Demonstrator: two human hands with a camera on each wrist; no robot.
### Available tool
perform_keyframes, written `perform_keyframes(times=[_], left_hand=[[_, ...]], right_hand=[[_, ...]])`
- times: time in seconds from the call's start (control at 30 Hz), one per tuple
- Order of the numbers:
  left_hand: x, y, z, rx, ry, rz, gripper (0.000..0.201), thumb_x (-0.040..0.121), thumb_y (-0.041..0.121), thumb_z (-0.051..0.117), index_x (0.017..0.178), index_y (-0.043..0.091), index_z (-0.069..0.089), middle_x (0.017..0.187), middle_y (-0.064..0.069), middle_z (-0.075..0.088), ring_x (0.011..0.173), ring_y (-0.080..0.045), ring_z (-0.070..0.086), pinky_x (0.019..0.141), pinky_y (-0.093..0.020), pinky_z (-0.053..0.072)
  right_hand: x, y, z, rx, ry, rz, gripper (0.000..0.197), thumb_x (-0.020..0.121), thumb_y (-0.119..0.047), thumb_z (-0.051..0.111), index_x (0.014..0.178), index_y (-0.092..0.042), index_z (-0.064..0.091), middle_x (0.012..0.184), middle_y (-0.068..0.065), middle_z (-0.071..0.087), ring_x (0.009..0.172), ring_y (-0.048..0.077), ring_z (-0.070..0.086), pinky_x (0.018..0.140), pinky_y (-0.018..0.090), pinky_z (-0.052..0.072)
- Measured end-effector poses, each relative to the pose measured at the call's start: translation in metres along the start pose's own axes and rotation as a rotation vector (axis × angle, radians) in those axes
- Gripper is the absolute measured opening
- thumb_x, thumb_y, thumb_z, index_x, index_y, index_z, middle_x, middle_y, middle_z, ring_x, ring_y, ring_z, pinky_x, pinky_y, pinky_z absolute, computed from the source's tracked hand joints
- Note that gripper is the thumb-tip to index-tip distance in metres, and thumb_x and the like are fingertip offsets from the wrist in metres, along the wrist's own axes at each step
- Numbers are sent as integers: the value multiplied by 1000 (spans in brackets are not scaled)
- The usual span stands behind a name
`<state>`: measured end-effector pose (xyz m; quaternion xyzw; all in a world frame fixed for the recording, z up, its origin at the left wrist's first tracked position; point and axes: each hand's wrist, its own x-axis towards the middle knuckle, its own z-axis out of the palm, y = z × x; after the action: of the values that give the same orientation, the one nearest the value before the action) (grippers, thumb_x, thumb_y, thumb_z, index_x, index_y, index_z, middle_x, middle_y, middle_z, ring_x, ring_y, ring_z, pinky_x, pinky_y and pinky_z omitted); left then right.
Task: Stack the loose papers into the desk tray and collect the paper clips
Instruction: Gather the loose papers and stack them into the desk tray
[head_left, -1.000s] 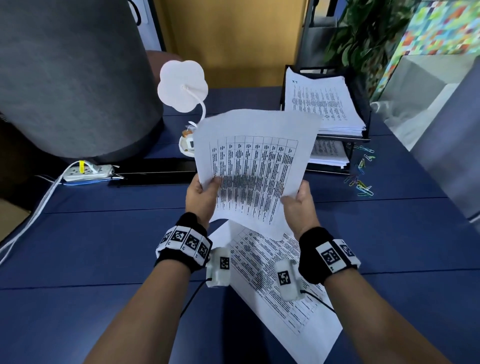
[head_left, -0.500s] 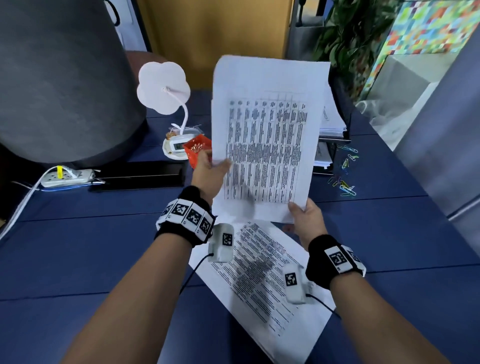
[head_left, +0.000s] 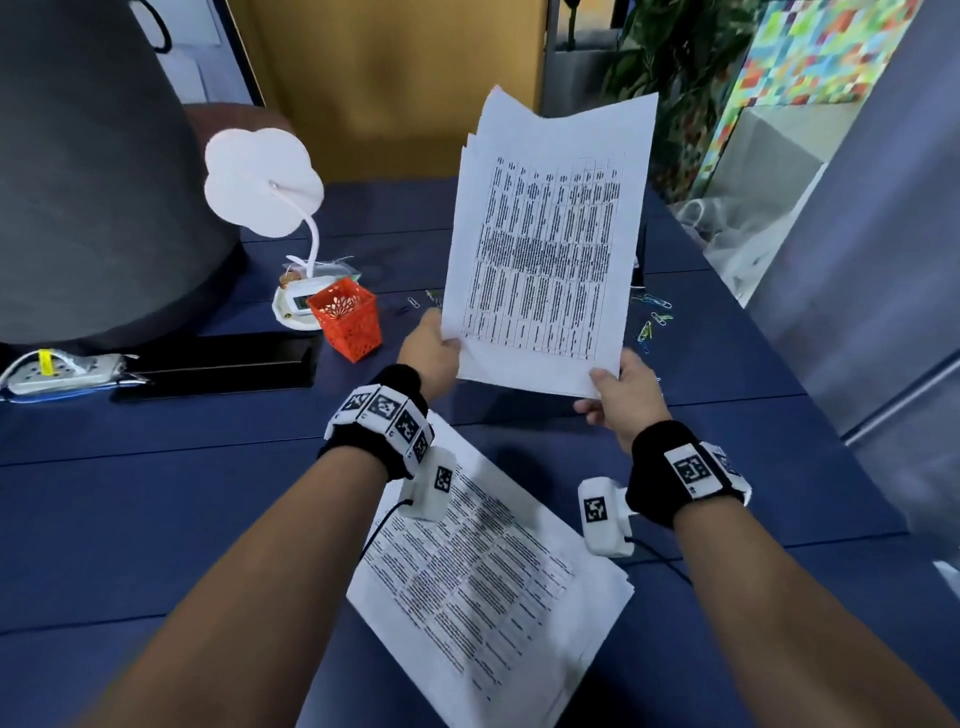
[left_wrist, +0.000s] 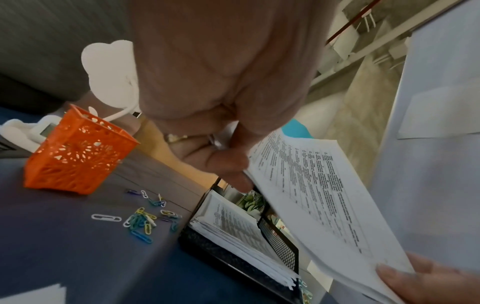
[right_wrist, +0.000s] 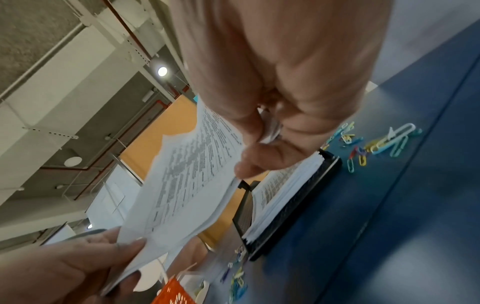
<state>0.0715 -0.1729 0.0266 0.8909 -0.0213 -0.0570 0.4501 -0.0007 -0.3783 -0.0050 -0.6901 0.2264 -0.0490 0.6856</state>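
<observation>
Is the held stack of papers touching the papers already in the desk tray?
Apart. In the left wrist view the held stack hangs above the tray papers, with tray mesh and background visible between them.

a blue desk (head_left: 156, 519) fronts a mustard wall panel (head_left: 389, 78), leafy plant (head_left: 675, 52) and grey partition (head_left: 883, 208).

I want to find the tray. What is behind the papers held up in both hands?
Behind the held papers, the head view shows almost nothing. The left wrist view shows the black tray there, already holding papers. Its far side is covered.
</observation>
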Motion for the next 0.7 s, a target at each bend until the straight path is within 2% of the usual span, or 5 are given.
perform_keyframes(times=[0.13, 0.3, 0.4, 0.5, 0.7], left_hand=[[14, 16, 11, -42, 27, -11, 31, 92, 7, 45, 122, 8, 43, 106, -10, 59, 91, -29, 58, 73, -32, 48], [38, 30, 23, -151, 68, 14, 58, 84, -1, 49, 134, 21, 31, 116, -5, 57, 93, -26, 61, 79, -38, 55], [56, 36, 29, -82, 109, 42, 46, 82, -3, 50, 122, 19, 46, 112, -4, 56, 96, -28, 61, 85, -40, 54], [75, 44, 34, -38, 168, 55, 35, 86, -3, 49, 117, 12, 55, 117, -7, 60, 105, -27, 59, 93, -30, 49], [107, 58, 38, 62, 237, 52, 32, 90, 1, 51, 120, 11, 57, 123, -9, 59, 110, -25, 56, 88, -26, 43]], right_hand=[[22, -11, -11, -23, 47, -45, 23, 97, 0, 32, 108, -15, 46, 113, 8, 59, 49, 14, 55, 36, 18, 40], [56, -26, -16, 14, 93, -22, 31, 94, 7, 27, 107, -15, 45, 108, 10, 59, 40, 7, 54, 35, 16, 40], [75, -37, -19, 37, 111, -23, 36, 91, 10, 24, 109, -13, 46, 107, 11, 59, 38, 5, 56, 34, 16, 41], [93, -49, -19, 23, 143, -33, 37, 90, 11, 26, 115, -5, 48, 104, 14, 59, 47, 12, 58, 34, 16, 42], [128, -67, -14, 30, 210, -78, 24, 93, 8, 32, 105, -4, 49, 97, 17, 61, 51, 17, 61, 38, 21, 47]])
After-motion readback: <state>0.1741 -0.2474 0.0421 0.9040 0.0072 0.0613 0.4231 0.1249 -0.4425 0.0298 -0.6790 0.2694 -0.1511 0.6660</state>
